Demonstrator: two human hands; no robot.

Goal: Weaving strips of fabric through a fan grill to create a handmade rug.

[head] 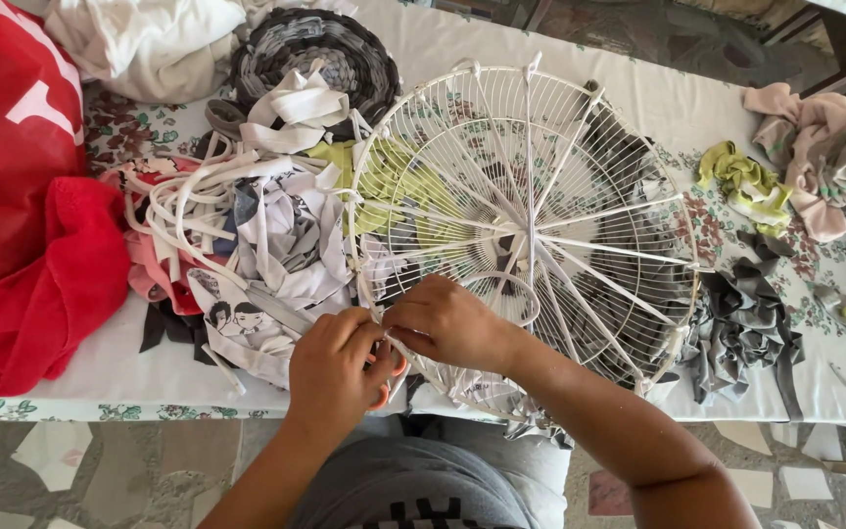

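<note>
Here both hands meet at the near-left rim of the white wire fan guard [540,206]: left hand [335,377] closed on orange-handled scissors [384,392], right hand [447,323] pinching a white fabric strip [396,345] there.

I see bright, even daylight across the bench [658,98], with only soft shadows under the cloth heaps. Focus stays sharp throughout; the white cloth glares slightly, and the edges bend mildly.

A round white wire fan guard [531,220] lies tilted on the table edge, fabric strips seemingly woven through.
</note>
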